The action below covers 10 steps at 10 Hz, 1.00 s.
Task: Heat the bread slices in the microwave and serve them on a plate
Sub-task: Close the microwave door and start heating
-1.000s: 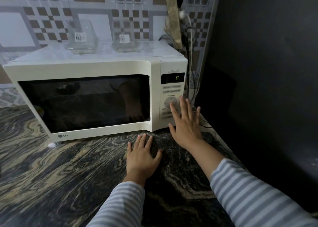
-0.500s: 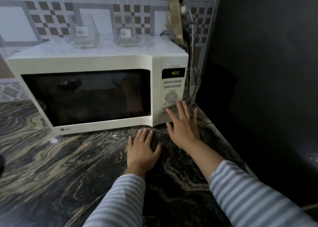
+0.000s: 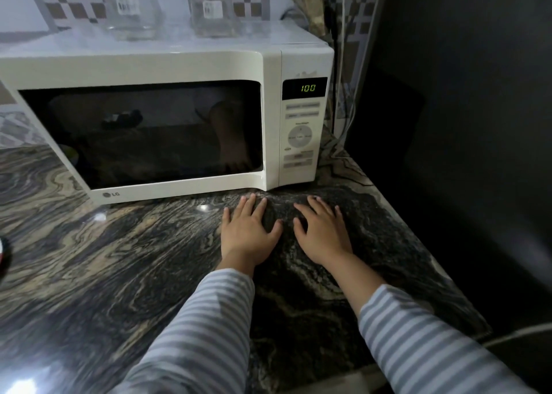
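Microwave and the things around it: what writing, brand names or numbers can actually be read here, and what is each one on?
"100": green digits on the microwave's display.
"LG": brand mark on the lower left of the microwave door.
Button labels on the control panel: too small and blurred to read.
White barcode stickers on the two glass containers on top of the microwave: unreadable.

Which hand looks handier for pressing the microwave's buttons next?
Probably the right hand: it rests flat on the marbled stone counter almost directly below the white microwave's button panel; the left hand lies further left.
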Motion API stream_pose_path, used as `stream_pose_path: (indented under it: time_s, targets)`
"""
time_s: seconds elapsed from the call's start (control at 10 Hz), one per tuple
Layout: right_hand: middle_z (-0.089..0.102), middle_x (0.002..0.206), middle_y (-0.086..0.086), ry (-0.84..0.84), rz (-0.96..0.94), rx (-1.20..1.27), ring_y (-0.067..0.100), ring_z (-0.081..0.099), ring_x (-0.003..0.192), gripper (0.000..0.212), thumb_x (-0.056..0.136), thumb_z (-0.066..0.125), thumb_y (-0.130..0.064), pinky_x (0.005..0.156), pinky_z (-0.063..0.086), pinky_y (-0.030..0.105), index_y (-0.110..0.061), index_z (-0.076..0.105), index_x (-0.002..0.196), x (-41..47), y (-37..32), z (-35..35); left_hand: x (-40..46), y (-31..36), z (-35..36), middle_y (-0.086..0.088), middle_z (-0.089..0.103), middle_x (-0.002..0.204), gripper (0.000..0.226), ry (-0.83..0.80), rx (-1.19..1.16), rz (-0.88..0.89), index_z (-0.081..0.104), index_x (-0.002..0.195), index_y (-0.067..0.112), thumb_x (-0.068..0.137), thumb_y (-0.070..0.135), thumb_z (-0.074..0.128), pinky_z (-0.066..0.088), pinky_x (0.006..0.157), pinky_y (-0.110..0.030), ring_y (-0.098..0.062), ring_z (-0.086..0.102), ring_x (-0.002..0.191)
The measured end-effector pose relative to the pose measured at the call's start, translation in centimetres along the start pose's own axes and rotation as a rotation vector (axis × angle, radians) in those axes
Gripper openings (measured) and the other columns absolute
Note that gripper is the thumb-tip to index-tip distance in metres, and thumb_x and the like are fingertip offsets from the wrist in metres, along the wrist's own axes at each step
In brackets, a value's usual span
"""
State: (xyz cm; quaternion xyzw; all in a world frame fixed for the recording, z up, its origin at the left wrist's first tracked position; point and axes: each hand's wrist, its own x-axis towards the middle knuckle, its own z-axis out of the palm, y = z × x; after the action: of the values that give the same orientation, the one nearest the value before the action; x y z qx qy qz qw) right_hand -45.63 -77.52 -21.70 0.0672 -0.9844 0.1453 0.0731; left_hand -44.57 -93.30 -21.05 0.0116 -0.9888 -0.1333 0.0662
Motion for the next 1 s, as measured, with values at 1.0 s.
stream_pose_path:
  time_s: [1.0]
  targets:
    - [0.022,0.158,-0.004,-0.014,-0.009,0.002,0.015,0.01,0.147,0.047,0.099,0.03,-0.044,0.12,0.005,0.044,-0.032,0.035,0.145,-0.36,-0.04,-0.2,-0.14,-0.08,-0.29,0.007,0.009,0.161,0.072,-0.03,-0.004,0.009,0.019,0.151,0.031,0.088,0.063,0.033,-0.003,0.12,-0.042,-0.01,-0.001,0.148]
